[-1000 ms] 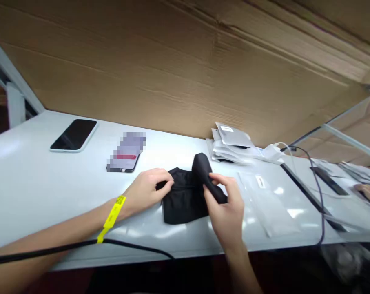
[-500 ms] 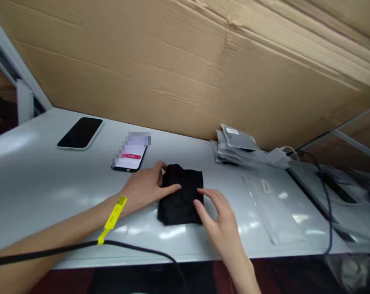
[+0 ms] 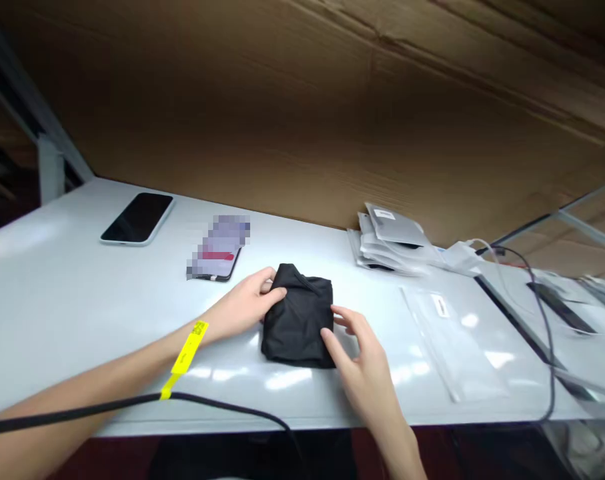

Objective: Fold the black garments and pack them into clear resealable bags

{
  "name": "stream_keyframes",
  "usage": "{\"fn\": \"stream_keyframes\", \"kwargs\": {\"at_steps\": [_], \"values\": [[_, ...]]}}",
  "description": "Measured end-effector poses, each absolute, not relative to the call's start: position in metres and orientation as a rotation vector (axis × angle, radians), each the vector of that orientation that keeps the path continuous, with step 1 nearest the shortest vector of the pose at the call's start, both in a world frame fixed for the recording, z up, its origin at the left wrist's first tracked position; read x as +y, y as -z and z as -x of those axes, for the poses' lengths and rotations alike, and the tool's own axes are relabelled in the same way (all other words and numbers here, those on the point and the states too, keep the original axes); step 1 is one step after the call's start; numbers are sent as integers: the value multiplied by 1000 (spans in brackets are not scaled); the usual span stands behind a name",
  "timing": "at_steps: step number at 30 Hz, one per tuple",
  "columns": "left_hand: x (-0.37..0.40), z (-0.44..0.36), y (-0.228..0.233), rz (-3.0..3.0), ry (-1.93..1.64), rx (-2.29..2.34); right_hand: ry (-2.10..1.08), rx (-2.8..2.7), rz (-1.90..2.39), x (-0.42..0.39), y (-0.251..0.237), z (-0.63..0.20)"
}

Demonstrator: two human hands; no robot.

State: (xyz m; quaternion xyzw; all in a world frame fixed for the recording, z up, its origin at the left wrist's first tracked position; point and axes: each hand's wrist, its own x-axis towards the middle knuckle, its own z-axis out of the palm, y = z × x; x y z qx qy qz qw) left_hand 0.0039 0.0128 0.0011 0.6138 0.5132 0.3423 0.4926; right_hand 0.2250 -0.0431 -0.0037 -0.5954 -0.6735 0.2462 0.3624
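Head view: the cloth [image 3: 299,327] is black, matt and soft, folded into a roughly square pad with creases across its upper face and a raised, ropelike fold running aslant near its far edge. The far left corner stands up in a blunt peak; the near edge is rounded and slightly bulged. It lies on the white table [image 3: 82,320], near the middle of the near side, between the two hands. The left hand [image 3: 249,303] is clamped on the cloth's left edge, thumb on top, the other fingers partly hidden behind that edge. The right hand [image 3: 365,357] is at the right edge, thumb and forefinger apart, their tips against the cloth. To the right of the right hand lies a clear bag [image 3: 452,353], flat, bearing a white label [image 3: 439,306]; the table shows through it. Farther off, on the far right, is a stack of frosted packs [image 3: 395,243], unevenly piled; dark matter shows through some of them, its nature not determinable. On the far left lie a pale-cased phone [image 3: 138,219], screen dark, and, to its right, a second phone [image 3: 222,248], screen lit and largely pixelated.
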Motion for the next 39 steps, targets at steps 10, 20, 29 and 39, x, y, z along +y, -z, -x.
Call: {"fn": "stream_keyframes", "kwargs": {"at_steps": [10,20,29,39], "values": [[8,-9,-11,-1066,-849,925,-1053,-1384,1536,-32,7,-223],[3,-9,-11,-1030,-938,771,-1662,-998,1100,-17,-2,-211],[4,-12,-10,-1158,-1032,885,-1805,-878,1010,-16,-6,-201],[3,-16,-15,-1398,-1052,1174,-1781,-644,945,-19,-6,-200]]}}
